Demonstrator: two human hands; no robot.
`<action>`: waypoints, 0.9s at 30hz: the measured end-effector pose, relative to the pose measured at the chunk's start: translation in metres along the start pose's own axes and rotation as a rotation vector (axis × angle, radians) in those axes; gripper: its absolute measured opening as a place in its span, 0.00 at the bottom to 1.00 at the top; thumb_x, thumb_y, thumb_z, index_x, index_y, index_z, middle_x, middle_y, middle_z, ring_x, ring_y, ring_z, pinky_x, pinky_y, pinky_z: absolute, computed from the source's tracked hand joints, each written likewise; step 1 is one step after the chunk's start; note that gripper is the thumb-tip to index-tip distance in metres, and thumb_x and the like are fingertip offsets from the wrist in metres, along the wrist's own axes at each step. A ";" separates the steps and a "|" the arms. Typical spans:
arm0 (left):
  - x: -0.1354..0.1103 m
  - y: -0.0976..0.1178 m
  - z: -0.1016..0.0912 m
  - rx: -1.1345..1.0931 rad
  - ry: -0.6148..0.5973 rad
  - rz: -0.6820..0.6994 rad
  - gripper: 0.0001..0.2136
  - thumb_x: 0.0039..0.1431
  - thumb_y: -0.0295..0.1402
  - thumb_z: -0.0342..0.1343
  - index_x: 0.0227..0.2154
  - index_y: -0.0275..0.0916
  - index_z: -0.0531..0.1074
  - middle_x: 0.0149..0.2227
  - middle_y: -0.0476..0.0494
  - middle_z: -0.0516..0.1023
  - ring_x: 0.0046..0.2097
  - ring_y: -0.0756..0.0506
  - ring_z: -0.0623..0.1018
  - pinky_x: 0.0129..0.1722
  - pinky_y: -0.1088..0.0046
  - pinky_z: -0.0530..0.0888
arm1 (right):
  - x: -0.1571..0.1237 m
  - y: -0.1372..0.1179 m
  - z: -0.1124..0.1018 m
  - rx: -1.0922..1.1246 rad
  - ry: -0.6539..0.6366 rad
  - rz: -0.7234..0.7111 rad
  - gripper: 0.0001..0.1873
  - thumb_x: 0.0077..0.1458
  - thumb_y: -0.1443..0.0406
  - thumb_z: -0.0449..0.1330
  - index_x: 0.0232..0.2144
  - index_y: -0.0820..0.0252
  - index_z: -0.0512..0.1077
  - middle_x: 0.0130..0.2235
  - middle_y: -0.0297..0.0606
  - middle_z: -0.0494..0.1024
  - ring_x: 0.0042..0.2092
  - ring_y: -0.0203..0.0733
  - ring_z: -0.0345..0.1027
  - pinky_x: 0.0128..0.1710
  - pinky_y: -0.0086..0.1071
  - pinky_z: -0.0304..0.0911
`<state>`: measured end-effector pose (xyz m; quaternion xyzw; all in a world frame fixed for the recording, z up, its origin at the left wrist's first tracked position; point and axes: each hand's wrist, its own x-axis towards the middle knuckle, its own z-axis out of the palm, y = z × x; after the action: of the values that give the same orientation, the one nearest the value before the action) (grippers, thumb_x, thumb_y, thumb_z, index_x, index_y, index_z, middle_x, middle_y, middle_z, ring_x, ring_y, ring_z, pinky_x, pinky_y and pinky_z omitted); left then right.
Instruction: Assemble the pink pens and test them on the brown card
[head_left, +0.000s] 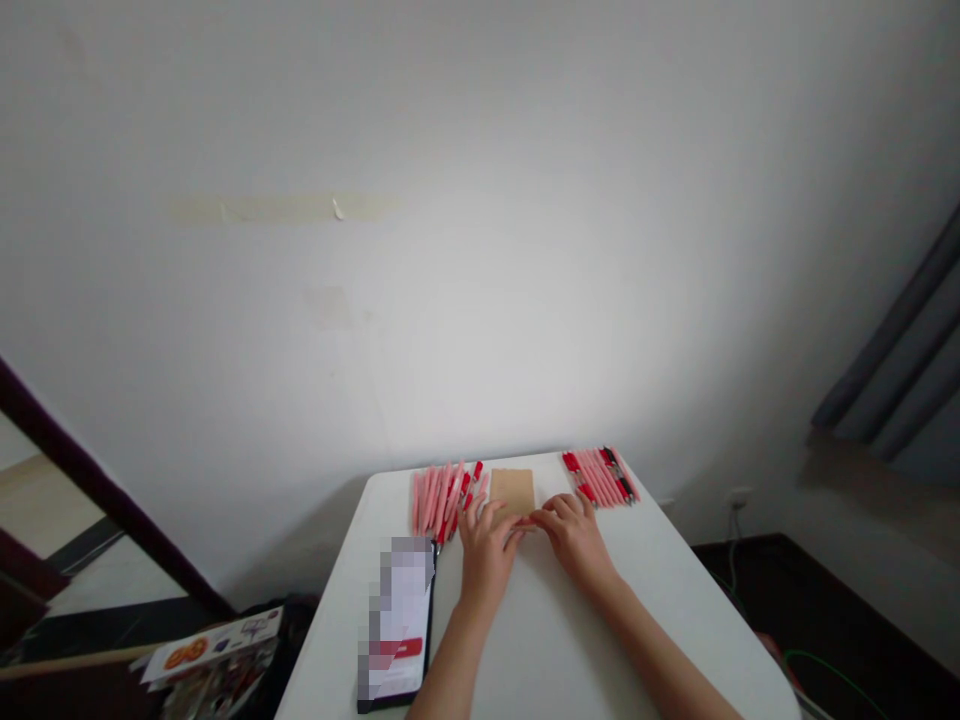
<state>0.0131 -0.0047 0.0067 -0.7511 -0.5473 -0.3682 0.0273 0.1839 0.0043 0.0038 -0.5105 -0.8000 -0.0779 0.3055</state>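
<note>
At the brown card (513, 490), near edge, your left hand (486, 552) and right hand (577, 540) nearly meet; can't tell either grip's opening or hold.

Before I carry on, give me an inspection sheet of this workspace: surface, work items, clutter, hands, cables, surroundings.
Surface: white table, far edge by the wall.
Work items: loose pink and red pens at left; neater pen row, some black, at right; flat brown square between.
Clutter: phone at the table's left, screen partly pixelated.
Hands: left hand and right hand meet at the brown square's near edge; small reddish item at the fingertips, grip unclear.
Cables: pale cable at wall socket; green cable, lower right.
Surroundings: grey curtain at right; printed box, lower left.
</note>
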 end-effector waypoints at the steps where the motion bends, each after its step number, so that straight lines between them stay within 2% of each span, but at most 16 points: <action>1: 0.000 0.000 0.000 0.005 0.006 -0.004 0.08 0.55 0.34 0.56 0.37 0.49 0.77 0.47 0.47 0.75 0.56 0.39 0.64 0.59 0.45 0.59 | -0.001 -0.001 0.001 0.009 0.003 -0.002 0.13 0.61 0.66 0.53 0.42 0.44 0.74 0.36 0.36 0.76 0.44 0.43 0.64 0.57 0.48 0.46; 5: 0.000 0.000 -0.001 0.020 0.024 -0.005 0.06 0.54 0.33 0.57 0.35 0.48 0.77 0.46 0.46 0.75 0.55 0.38 0.65 0.60 0.41 0.55 | -0.003 -0.004 0.005 0.051 0.018 0.001 0.12 0.61 0.65 0.53 0.41 0.45 0.75 0.36 0.36 0.76 0.43 0.43 0.65 0.57 0.48 0.45; 9: 0.000 0.000 -0.002 0.003 0.041 -0.026 0.05 0.54 0.33 0.57 0.31 0.47 0.77 0.45 0.46 0.75 0.55 0.39 0.65 0.59 0.44 0.57 | -0.004 -0.006 0.004 0.065 0.013 0.002 0.11 0.61 0.63 0.53 0.40 0.46 0.75 0.36 0.35 0.76 0.43 0.42 0.65 0.58 0.49 0.45; 15: -0.001 -0.001 -0.004 -0.005 0.066 -0.057 0.07 0.56 0.33 0.54 0.31 0.46 0.77 0.45 0.45 0.75 0.53 0.40 0.65 0.57 0.47 0.60 | -0.006 -0.004 0.000 0.037 0.034 0.018 0.12 0.61 0.62 0.54 0.46 0.46 0.73 0.37 0.37 0.76 0.43 0.43 0.66 0.57 0.51 0.47; 27: -0.001 0.000 -0.007 0.050 0.113 -0.098 0.05 0.54 0.36 0.57 0.32 0.50 0.78 0.46 0.46 0.74 0.54 0.38 0.65 0.58 0.45 0.57 | -0.008 0.002 0.005 0.012 0.056 0.068 0.09 0.60 0.61 0.55 0.40 0.47 0.75 0.39 0.36 0.75 0.45 0.43 0.64 0.59 0.51 0.43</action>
<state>0.0093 -0.0087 0.0117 -0.7005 -0.5901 -0.3971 0.0586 0.1861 0.0017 -0.0050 -0.5330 -0.7738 -0.0769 0.3335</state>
